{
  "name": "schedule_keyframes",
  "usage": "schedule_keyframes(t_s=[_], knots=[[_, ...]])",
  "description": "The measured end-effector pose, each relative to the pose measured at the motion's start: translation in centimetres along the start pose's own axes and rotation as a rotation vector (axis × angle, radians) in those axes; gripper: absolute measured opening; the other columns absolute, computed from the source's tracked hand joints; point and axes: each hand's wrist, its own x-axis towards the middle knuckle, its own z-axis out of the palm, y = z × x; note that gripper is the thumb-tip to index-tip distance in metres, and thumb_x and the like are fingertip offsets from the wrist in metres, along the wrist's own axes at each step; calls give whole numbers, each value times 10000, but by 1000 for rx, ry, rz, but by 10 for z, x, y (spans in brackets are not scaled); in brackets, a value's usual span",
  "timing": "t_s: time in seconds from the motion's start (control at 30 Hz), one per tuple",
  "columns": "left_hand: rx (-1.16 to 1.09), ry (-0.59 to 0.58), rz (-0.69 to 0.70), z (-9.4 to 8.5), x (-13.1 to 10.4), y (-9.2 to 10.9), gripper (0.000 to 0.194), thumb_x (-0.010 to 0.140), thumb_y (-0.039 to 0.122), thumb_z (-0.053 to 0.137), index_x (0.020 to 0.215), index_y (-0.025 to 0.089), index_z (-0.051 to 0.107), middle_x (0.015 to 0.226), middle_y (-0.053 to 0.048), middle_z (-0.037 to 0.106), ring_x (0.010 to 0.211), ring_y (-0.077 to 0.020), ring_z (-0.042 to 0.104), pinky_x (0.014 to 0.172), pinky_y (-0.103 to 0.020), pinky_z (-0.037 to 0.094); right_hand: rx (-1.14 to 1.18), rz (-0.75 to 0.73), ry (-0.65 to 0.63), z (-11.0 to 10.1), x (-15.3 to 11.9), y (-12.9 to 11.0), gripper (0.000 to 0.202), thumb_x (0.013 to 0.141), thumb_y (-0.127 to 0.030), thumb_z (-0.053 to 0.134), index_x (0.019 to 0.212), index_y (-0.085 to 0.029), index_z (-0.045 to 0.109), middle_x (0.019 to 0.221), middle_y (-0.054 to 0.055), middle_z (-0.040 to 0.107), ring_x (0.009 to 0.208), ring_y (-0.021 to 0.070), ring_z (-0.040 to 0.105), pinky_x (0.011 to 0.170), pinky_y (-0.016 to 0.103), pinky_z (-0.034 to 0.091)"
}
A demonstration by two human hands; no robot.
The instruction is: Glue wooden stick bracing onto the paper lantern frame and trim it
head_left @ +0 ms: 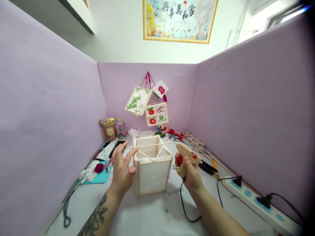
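A box-shaped lantern frame (pixel 154 177) of thin wooden sticks with white panels stands upright on the table, its top uncovered. Thin sticks (pixel 150 145) lie across its upper rim, some forming a V. At the rim's left side is my left hand (pixel 123 165), fingers spread, with the index fingertip at or near the frame's corner; contact is unclear. My right hand (pixel 190 170) grips a cream hot glue gun (pixel 188 152) by its handle, finger around the red trigger. The nozzle points up and left, close to the right end of the long cross stick. A black cord hangs from the gun.
A white power strip (pixel 258 200) with black plugs lies at right. Wooden sticks (pixel 194 139) and black-handled pliers (pixel 208 167) lie behind it. Yarn (pixel 99 168) and a blue sheet (pixel 98 178) are left. Decorated lanterns (pixel 156 114) hang at the back between lilac partitions.
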Motion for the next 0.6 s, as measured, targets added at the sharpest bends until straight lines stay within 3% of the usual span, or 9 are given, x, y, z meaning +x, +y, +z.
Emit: schedule_keyframes(t_s=[0.27,0.47,0.6], knots=[[14,7,22,0,1,0,813,887,696,95,1214,188,639,1418,-159,379,1347,-340,308,1121,-525,205,-31,1,-25,0,-2,-3,273,760,-463,721,911,-237,692,807,12,635,650,121,539,556,236,448],[-59,38,110,-1,-2,4,691,918,653,174,1407,246,445,1486,-146,305,1373,-335,287,1111,-528,224,-53,-24,-39,2,0,-6,293,765,-482,703,881,-214,688,804,21,623,628,121,519,520,234,424],[-39,30,165,-4,-2,15,668,910,665,201,1300,252,552,1502,-133,273,1396,-372,225,1116,-568,181,-69,-42,-50,3,0,-6,302,764,-488,699,866,-204,683,806,21,625,618,117,515,548,243,436]])
